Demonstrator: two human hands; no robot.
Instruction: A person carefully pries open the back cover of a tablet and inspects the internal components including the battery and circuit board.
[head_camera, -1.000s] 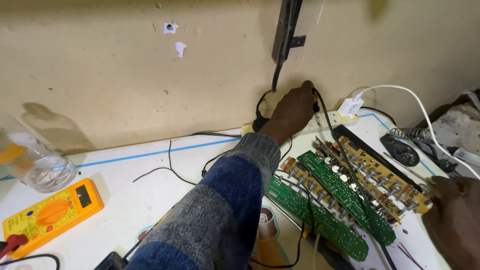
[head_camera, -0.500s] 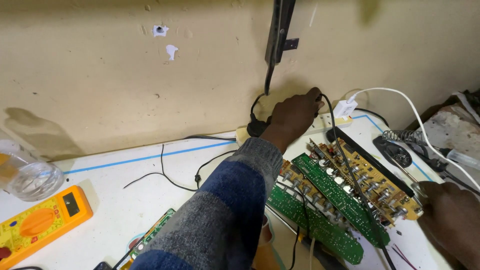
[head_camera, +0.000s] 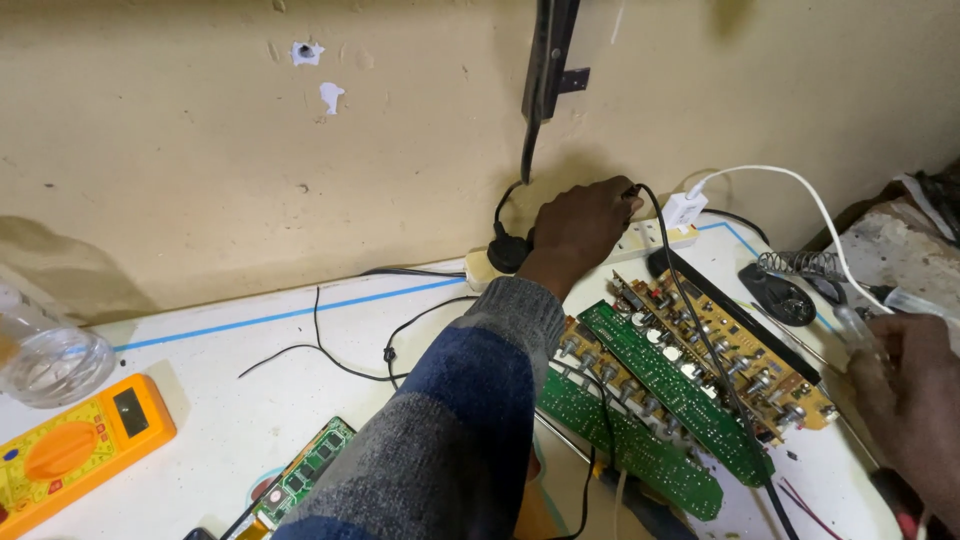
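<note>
1. Here, upper middle of the frame, the left hand (head_camera: 580, 225) rests fingers curled over a plug on the power strip (head_camera: 655, 238) by the wall.
2. The right hand (head_camera: 915, 400), lower right, grips a clear-handled tool (head_camera: 858, 325); it's well apart.

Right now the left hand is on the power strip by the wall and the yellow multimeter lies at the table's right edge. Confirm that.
Not quite. The left hand is on the power strip by the wall, but the yellow multimeter lies at the table's left edge, below the clear glass. The head view shows it. The right edge has the right hand.
</note>
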